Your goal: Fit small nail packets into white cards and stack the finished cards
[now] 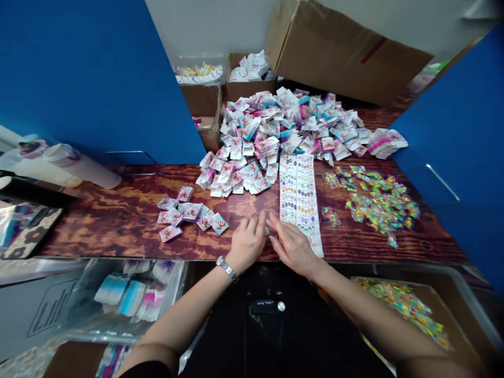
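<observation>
Left hand (247, 242) and right hand (292, 248) beside printed card strip (299, 205), writing unreadable.

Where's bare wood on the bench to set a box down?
Widest patch: the wood tabletop, left of the small group of pink-and-blue boxes. A smaller strip runs along the front edge, right of the printed card strip and below the loose colourful packets. Crowded: the heaped box pile, and around the left hand and right hand.
</observation>
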The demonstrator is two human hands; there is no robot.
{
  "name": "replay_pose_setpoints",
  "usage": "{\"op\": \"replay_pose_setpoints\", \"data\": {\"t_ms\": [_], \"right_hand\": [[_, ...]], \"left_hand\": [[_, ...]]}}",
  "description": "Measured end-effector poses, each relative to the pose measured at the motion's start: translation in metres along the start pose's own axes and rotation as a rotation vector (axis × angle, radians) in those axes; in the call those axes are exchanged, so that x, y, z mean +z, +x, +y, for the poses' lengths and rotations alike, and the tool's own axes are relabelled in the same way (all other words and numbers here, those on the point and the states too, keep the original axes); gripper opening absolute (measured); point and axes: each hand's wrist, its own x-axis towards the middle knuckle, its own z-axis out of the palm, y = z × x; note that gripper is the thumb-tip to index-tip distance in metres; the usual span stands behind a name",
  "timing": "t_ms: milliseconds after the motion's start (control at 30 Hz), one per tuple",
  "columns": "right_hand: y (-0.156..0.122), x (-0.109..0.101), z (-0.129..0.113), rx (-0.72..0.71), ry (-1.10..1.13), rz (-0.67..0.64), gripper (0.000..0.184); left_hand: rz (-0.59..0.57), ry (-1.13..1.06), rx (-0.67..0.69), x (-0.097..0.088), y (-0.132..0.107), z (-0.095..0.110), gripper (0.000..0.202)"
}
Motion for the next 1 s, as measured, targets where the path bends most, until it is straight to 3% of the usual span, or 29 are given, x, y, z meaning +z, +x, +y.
{"op": "replay_pose_setpoints", "data": {"t_ms": [133,233,367,467,567,700,767,833,900,933,1000], "right_hand": [[0.001,-0.021,0.024,0.02,-0.077,0.028,0.069],[-0.003,-0.042,0.069,0.107,-0.144,-0.018,0.065],[-0.004,-0.058,0.141,0.206,-0.142,-0.242,0.072],[0.002,-0.057,0.174,0.224,-0.132,-0.374,0.078],[0.008,-0.052,0.185,0.216,-0.155,-0.426,0.075],[0.008,-0.05,0.175,0.173,-0.225,-0.334,0.055],[0.007,-0.052,0.161,0.149,-0.226,-0.237,0.035],[0.006,-0.057,0.14,0.137,-0.195,-0.14,0.022],[0.005,-0.063,0.109,0.116,-0.125,-0.08,0.02],[0.004,-0.067,0.092,0.078,-0.058,-0.093,0.02],[0.002,-0.075,0.057,-0.027,0.117,-0.158,0.019]], "left_hand": [[-0.043,0.163,-0.054,0.004,-0.012,-0.035,0.044],[-0.05,0.243,-0.092,0.006,-0.027,-0.071,0.047],[0.004,0.324,-0.165,-0.002,-0.039,-0.113,0.049],[0.071,0.274,-0.201,-0.009,-0.037,-0.12,0.049],[0.124,0.082,-0.187,-0.011,-0.026,-0.102,0.046],[0.131,-0.468,-0.24,-0.013,-0.005,-0.049,0.037],[0.011,-0.846,-0.308,-0.016,0.006,-0.016,0.034],[-0.246,-1.295,-0.401,-0.02,0.017,0.013,0.038],[-0.495,-1.715,-0.564,-0.021,0.028,0.035,0.047],[-0.56,-1.885,-0.658,-0.021,0.034,0.041,0.05],[-0.519,-2.121,-0.833,-0.019,0.044,0.046,0.046]]}}
